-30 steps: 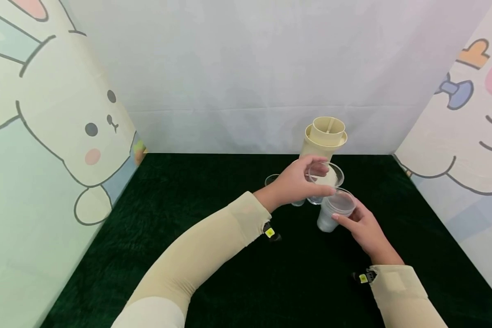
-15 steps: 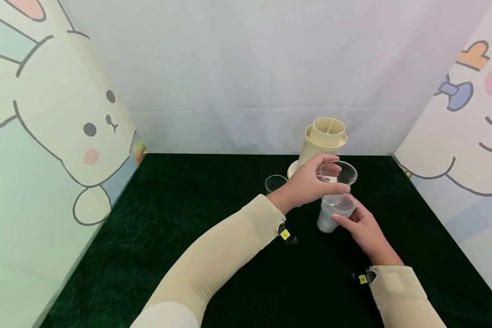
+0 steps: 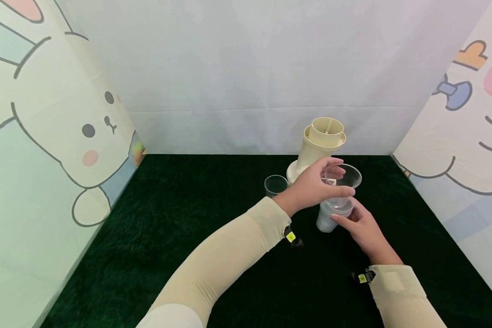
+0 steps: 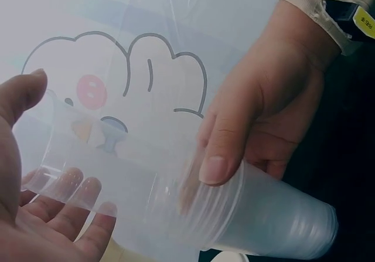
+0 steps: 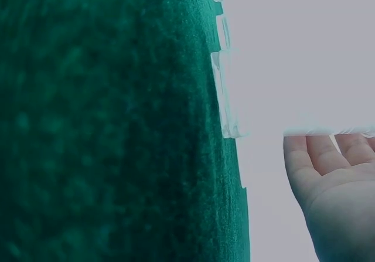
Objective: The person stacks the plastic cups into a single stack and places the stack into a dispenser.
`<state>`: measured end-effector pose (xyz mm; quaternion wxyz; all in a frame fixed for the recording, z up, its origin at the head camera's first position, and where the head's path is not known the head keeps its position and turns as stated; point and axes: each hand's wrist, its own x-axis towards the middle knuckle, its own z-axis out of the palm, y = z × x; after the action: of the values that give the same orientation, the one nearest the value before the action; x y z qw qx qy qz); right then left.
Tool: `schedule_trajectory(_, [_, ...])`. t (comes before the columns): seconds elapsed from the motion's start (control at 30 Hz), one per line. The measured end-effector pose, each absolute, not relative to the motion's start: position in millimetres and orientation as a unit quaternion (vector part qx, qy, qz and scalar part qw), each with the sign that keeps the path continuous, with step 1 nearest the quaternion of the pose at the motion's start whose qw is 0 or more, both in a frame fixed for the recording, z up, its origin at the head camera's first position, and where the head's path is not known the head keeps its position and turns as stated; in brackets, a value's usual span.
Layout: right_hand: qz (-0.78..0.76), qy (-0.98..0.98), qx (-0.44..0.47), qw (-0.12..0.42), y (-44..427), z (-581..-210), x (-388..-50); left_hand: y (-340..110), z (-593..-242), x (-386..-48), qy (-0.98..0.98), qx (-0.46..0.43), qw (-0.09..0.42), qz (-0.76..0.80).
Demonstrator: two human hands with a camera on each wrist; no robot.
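Note:
My left hand curls its fingers and thumb round a clear plastic cup whose lower end is in the top of a stack of nested cups. The right hand grips that stack near its rims, from the right side. In the left wrist view the clear cup lies between the left fingers and thumb, with its lower end at the ribbed rims of the stack. The right wrist view shows the right hand's fingers under a clear edge.
A cream cylindrical container stands behind the hands, with a round white piece at its left. Another clear cup is left of it on the dark green cloth. A pale curtain hangs behind.
My left hand has moved right with the clear cup, bringing it from beside the container to over and into the top of the stack. The right hand has barely moved.

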<state>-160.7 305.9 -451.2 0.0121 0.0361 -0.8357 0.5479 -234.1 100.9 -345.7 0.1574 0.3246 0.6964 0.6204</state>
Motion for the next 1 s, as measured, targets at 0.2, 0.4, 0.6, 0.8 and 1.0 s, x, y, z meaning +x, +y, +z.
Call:
schedule_trajectory(0.2, [0.547,-0.836,0.036,0.010,307.4,-450.4,-157.9,105.5,-353.6,-232.3,0.709,0.317,0.167,0.607])
schedule_trajectory(0.4, [0.559,-0.828,0.049,0.019,308.1,-451.6,-158.8,107.5,-365.9,-230.1,0.725,0.313,0.171,0.589])
schedule_trajectory(0.6, [0.561,-0.825,0.061,0.026,307.6,-452.6,-159.8,108.9,-379.9,-227.8,0.741,0.300,0.177,0.575])
schedule_trajectory(0.8, [0.567,-0.820,0.070,0.032,307.4,-453.9,-160.1,110.6,-389.7,-228.0,0.739,0.298,0.189,0.573])
schedule_trajectory(1.0, [0.573,-0.814,0.084,0.030,307.2,-454.0,-161.9,109.7,-393.9,-229.1,0.746,0.287,0.193,0.569])
